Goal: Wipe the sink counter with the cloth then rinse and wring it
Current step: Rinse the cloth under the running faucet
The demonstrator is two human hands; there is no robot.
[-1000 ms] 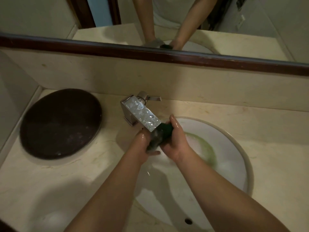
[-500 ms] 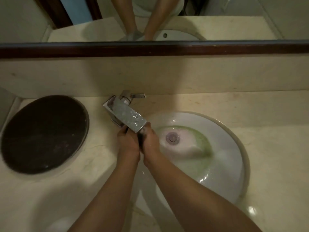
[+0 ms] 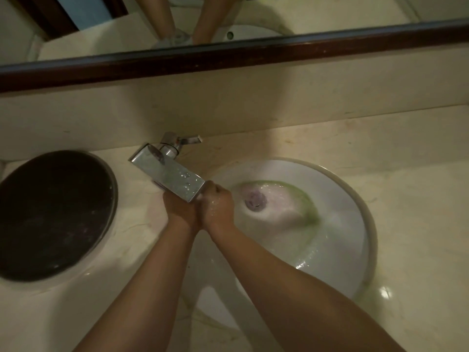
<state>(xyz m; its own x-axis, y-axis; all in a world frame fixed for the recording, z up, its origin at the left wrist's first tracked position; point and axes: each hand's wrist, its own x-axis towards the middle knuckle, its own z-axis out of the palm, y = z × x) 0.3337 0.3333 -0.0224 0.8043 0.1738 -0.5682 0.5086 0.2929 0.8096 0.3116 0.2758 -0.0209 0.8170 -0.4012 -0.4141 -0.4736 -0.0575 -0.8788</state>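
1. Cloth hidden; presumably between the pressed-together hands, cannot tell.
2. Left hand (image 3: 180, 209) and right hand (image 3: 217, 207) fisted under faucet (image 3: 169, 174), over sink (image 3: 337, 189).
3. Fingers curled closed; contents unseen.

A cream marble counter (image 3: 406, 199) with faint brownish veins is seen, and the splashback wall (image 3: 253, 102) is coloured the same cream. The round sink (image 3: 337, 189) is white, and a ring of pale green water (image 3: 308, 207) is seen around its grey drain (image 3: 255, 199). The tap (image 3: 168, 175) is shiny silver. A round lid (image 3: 53, 214) is dark brown. The mirror frame (image 3: 253, 53) is dark reddish brown.
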